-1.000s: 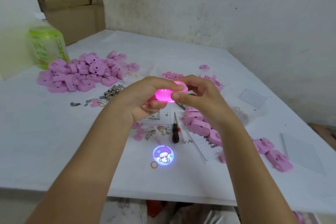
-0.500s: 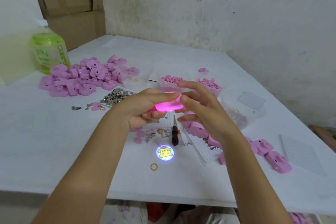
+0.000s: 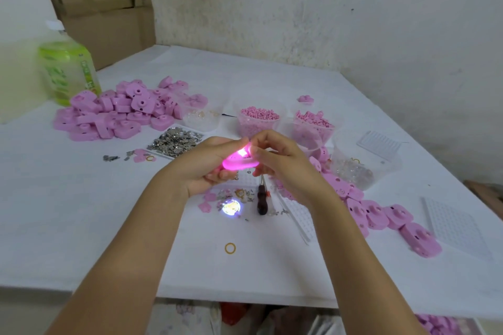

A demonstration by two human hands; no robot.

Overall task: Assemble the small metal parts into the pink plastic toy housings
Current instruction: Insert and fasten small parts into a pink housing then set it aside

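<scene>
- A small, makeshift assembly workshop.
- White table (image 3: 68,212) strewn with heaped pink housings (image 3: 119,114), a tray of metal parts (image 3: 175,141), tubs of pink bits (image 3: 258,121) and a screwdriver (image 3: 262,200).
- Cardboard boxes (image 3: 109,8) stacked against a stained wall (image 3: 353,22).

Held housing (image 3: 239,164) you grip glows hot pink, white at lit core. Housing pile (image 3: 119,113) far left and housing row (image 3: 381,215) near right: matte pale pink. Metal parts (image 3: 174,141): silver-grey. Bottle (image 3: 68,71) far left: lime-green label. Screwdriver (image 3: 262,202): dark brown handle. Ring (image 3: 230,248) near you: yellow. Grid tray (image 3: 457,226) right: white, fine grid pattern. Table (image 3: 81,212): white. Boxes (image 3: 109,8): brown.
</scene>
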